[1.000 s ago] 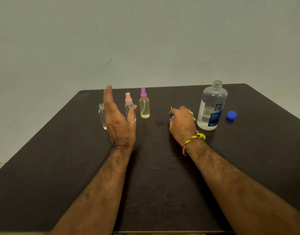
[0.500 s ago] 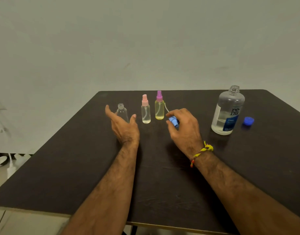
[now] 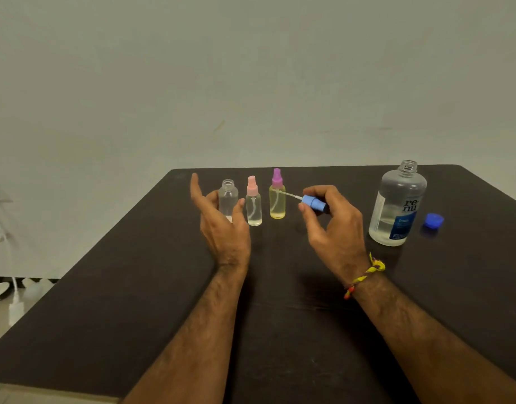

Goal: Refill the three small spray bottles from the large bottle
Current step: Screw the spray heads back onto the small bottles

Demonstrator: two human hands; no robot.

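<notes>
Dark table point(image 3: 134, 316) bare along near and left edges; three small bottles in a row mid-far: uncapped clear bottle point(image 3: 228, 199), pink-capped bottle point(image 3: 253, 205), purple-capped bottle point(image 3: 277, 199). Right hand point(image 3: 335, 225), lifted since a second ago, pinches blue spray head point(image 3: 312, 202), tube pointing left; left hand point(image 3: 221, 225) spread loose beside the uncapped bottle. Large bottle point(image 3: 396, 208) stands open far right, blue cap point(image 3: 434, 221) beside it.

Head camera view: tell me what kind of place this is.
Probably a plain room at home: a dark table against a bare wall, with small spray bottles and a large bottle on it.

Clear glossy plastic forms the large bottle point(image 3: 396, 205) and small bottles; the dark table point(image 3: 134, 301) looks matt.
</notes>
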